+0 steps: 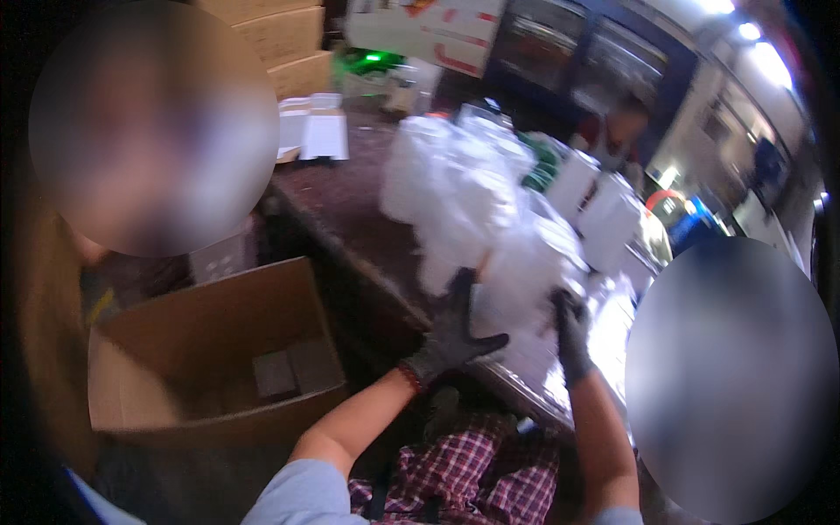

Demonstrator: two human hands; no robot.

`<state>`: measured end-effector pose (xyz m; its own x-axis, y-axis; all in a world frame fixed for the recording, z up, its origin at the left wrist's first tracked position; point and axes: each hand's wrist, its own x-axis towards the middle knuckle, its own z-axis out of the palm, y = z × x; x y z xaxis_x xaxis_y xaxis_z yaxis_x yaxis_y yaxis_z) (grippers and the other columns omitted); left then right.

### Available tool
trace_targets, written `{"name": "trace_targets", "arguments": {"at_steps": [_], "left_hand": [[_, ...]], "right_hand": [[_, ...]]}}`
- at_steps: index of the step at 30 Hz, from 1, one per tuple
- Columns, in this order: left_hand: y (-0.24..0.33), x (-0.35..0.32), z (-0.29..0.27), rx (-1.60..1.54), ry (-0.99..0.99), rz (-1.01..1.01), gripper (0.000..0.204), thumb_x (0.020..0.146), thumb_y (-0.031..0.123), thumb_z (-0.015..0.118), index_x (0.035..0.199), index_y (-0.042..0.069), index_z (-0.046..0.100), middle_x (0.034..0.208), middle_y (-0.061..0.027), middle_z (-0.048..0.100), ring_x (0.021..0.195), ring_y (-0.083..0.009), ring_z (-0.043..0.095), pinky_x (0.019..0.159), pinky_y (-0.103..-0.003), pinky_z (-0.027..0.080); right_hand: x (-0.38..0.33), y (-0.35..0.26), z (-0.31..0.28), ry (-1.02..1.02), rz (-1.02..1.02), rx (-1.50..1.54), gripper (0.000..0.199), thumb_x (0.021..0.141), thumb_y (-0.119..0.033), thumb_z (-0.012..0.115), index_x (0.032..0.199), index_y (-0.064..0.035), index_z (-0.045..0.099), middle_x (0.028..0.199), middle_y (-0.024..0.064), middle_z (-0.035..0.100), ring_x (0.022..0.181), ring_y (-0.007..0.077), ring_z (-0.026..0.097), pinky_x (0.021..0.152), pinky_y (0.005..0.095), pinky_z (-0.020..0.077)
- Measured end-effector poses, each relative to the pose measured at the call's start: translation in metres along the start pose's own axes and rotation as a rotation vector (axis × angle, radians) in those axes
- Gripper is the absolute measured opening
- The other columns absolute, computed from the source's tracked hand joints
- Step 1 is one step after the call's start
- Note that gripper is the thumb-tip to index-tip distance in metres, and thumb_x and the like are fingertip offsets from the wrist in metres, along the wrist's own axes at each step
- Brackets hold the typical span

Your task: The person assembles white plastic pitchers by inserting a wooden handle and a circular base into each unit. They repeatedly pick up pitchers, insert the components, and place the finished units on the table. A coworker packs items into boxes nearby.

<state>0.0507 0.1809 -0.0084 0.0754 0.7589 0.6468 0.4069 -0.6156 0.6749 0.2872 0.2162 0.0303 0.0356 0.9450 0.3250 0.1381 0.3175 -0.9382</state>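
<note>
My left hand (451, 332), in a dark glove with a red cuff edge, is open. Its thumb stretches right and its fingers point up beside the clear plastic bags (464, 184). These bags are piled on the dark tabletop (337, 188) and look filled with white items that I cannot make out. On the right of the nearer bag is my right hand (573, 337), also gloved, its fingertips close to the plastic. Blur hides whether those fingers grip it. A gap of tabletop and plastic lies between my hands.
An open cardboard box (210, 350) with small boxes (276, 374) inside stands left of the table. White cartons (325, 131) lie at the table's far left, stacked brown boxes (280, 44) behind. White boxes (610, 214) stand right of the bags. A person (617, 131) is beyond; blurred ovals cover both sides.
</note>
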Motion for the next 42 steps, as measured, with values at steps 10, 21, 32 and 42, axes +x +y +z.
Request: {"name": "trace_targets", "arguments": {"at_steps": [10, 21, 32, 42], "left_hand": [[-0.100, 0.054, 0.020, 0.211, 0.319, -0.178, 0.122, 0.073, 0.049, 0.079, 0.154, -0.001, 0.002, 0.158, -0.0271, 0.012, 0.146, -0.0419, 0.016, 0.118, -0.051, 0.016], [-0.129, 0.053, 0.024, 0.123, 0.191, -0.458, 0.101, 0.077, 0.040, 0.082, 0.148, -0.001, 0.024, 0.146, -0.0231, 0.036, 0.135, -0.0372, 0.036, 0.115, -0.047, 0.026], [-0.147, 0.034, 0.017, 0.316, 0.371, -0.334, 0.104, 0.080, 0.036, 0.080, 0.153, 0.003, 0.014, 0.153, -0.0201, 0.028, 0.139, -0.0347, 0.032, 0.115, -0.045, 0.029], [-0.025, 0.011, 0.026, 0.310, 0.319, 0.037, 0.092, 0.090, 0.046, 0.065, 0.156, 0.008, 0.012, 0.160, -0.0182, 0.017, 0.146, -0.0355, 0.018, 0.119, -0.051, 0.016]], "right_hand": [[0.105, -0.014, 0.097, -0.440, 0.026, -0.023, 0.056, 0.094, -0.040, 0.064, 0.132, 0.0000, 0.052, 0.114, 0.0155, 0.064, 0.099, 0.0190, 0.059, 0.086, 0.0321, 0.0491], [0.310, 0.079, -0.157, 0.255, -0.558, -1.064, 0.081, 0.087, -0.034, 0.062, 0.150, -0.0020, 0.024, 0.148, 0.0284, 0.035, 0.129, 0.0429, 0.046, 0.108, 0.0454, 0.0375], [0.318, 0.066, -0.205, 0.220, -0.553, -1.189, 0.037, 0.086, -0.014, 0.060, 0.124, -0.0160, 0.059, 0.116, 0.0197, 0.060, 0.104, 0.0419, 0.060, 0.088, 0.0483, 0.0498], [0.082, -0.100, -0.129, -0.370, -0.782, -0.964, 0.035, 0.087, -0.005, 0.061, 0.122, -0.0098, 0.061, 0.103, 0.0163, 0.062, 0.090, 0.0323, 0.064, 0.076, 0.0404, 0.0544]]}}
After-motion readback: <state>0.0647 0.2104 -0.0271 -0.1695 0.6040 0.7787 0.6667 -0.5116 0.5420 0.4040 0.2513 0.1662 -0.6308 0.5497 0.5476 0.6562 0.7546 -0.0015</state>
